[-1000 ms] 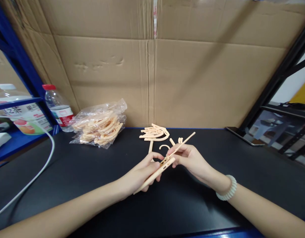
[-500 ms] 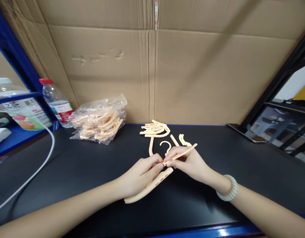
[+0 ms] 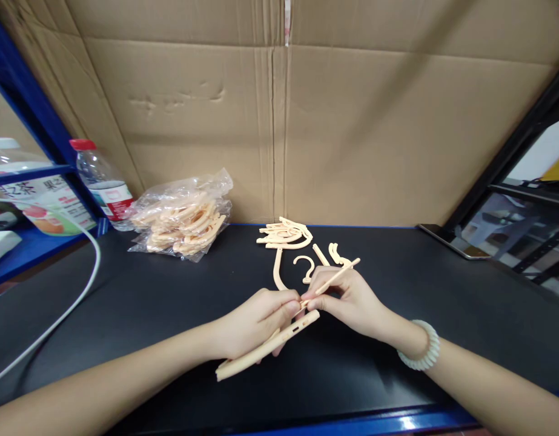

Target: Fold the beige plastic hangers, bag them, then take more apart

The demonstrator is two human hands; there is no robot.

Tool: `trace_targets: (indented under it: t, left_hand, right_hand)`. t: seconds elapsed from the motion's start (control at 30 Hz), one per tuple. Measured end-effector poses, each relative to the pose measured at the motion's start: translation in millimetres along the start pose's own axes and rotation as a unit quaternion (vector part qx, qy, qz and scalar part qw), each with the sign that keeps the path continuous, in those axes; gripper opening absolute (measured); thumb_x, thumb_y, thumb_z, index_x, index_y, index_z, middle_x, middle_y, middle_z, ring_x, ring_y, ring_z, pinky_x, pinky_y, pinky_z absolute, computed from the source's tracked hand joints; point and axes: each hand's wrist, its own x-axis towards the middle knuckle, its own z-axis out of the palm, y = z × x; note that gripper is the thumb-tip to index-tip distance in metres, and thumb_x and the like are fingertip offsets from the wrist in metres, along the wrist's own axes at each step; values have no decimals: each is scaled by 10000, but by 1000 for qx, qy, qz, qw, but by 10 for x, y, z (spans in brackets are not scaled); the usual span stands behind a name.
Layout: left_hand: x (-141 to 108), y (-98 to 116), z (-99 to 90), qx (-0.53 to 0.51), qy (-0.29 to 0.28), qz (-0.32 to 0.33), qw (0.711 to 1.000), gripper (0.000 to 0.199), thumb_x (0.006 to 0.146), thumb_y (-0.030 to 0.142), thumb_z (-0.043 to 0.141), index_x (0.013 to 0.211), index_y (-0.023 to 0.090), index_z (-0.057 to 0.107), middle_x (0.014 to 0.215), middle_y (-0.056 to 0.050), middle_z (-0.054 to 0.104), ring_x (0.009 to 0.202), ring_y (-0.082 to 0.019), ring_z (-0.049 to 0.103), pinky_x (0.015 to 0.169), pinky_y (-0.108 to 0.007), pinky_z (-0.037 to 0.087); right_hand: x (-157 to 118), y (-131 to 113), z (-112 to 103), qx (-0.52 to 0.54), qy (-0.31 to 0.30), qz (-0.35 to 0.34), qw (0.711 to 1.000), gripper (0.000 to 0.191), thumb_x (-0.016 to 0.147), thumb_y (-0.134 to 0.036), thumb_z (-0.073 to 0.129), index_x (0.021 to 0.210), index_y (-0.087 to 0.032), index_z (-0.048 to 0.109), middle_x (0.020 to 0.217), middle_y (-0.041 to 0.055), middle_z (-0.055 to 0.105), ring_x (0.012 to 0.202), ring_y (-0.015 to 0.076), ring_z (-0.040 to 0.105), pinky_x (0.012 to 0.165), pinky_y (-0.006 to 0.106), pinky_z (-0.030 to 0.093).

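My left hand (image 3: 265,324) is closed around a long cream plastic piece (image 3: 265,348) with slots near its upper end. Its thumb and fingertips also pinch the lower end of a thin cream strip (image 3: 338,277). Closed on that same strip is my right hand (image 3: 347,300), its fingertips nearly meeting the left ones; the strip slants up to the right. Just beyond the hands lie a cream hook (image 3: 310,263), a curved piece (image 3: 278,269), a short straight bar (image 3: 321,255) and small curved pieces (image 3: 336,254). The joint between my fingertips is partly hidden.
A pile of cream pieces (image 3: 286,234) lies by the cardboard wall (image 3: 192,121). Left of it are a clear bag of similar pieces (image 3: 188,218) and a red-capped bottle (image 3: 104,181). A white cable (image 3: 74,312) crosses the left side; a phone (image 3: 456,242) lies back right.
The slotted piece in my left hand has tilted and shifted slightly, its lower end further left and nearer me. My right hand has moved slightly, and the strip stands a little steeper.
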Motion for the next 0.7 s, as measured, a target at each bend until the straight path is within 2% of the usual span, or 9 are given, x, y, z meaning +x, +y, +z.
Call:
trace_targets:
  t: [0.13, 0.37, 0.57, 0.63, 0.7]
  left_hand:
    - [-7, -12, -22, -44, -32, -44, 998, 351, 981, 484, 337, 894, 191, 510, 533, 50, 535, 356, -88, 473, 324, -143, 360]
    - [-4, -15, -34, -56, -60, -40, 996, 394, 963, 549, 362, 878, 191, 502, 548, 43, 557, 364, -76, 489, 313, -120, 363]
    - [40, -86, -25, -115, -84, -47, 989, 446, 918, 616, 415, 857, 182, 495, 512, 48, 547, 335, -75, 464, 305, -130, 369]
    - [58, -114, -7, -155, -94, -47, 982, 446, 915, 609, 435, 863, 173, 511, 510, 39, 558, 334, -72, 458, 313, -132, 380]
    - [86, -134, 8, -213, -83, -40, 973, 410, 918, 571, 467, 862, 168, 521, 522, 26, 578, 342, -70, 464, 350, -147, 429]
  right_hand:
    - [-18, -42, -14, -21, -2, -32, 999, 190, 855, -338, 688, 762, -174, 708, 698, 18, 629, 640, 129, 565, 584, 262, 470]
    - [-17, -60, -74, -64, -50, -115, 990, 168, 908, -248, 621, 779, -171, 697, 667, 15, 597, 646, 131, 543, 608, 272, 455]
    - [0, -54, -74, -82, -68, -145, 984, 194, 926, -190, 570, 776, -173, 691, 661, 29, 619, 645, 140, 551, 593, 282, 458]
    - [12, -75, -92, -72, -50, -149, 985, 185, 915, -153, 568, 782, -178, 695, 690, 35, 645, 672, 146, 574, 617, 292, 475]
    - [41, -99, -152, -49, 13, -129, 990, 134, 890, -155, 605, 790, -185, 689, 721, 29, 651, 679, 145, 589, 613, 287, 486]
